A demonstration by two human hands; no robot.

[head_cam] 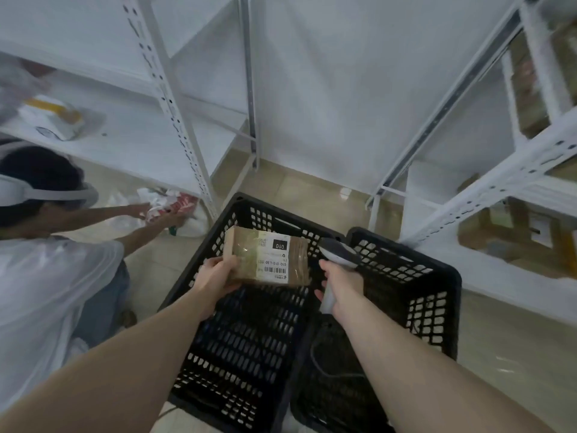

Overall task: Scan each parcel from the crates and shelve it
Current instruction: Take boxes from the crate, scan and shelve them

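Gripping flat cardboard parcel (265, 259) in left hand (215, 276), right hand (342, 284) holding scanner (338, 254)

There is one camera, worn on the person's head. It looks forward and steeply down, close over two black crates (415, 295) on the floor (312, 189), with white shelves (131, 145) on both sides.

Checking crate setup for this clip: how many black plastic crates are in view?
2. One black slatted plastic crate sits on the floor under the left hand; the second adjoins it on the right, beneath the right hand.
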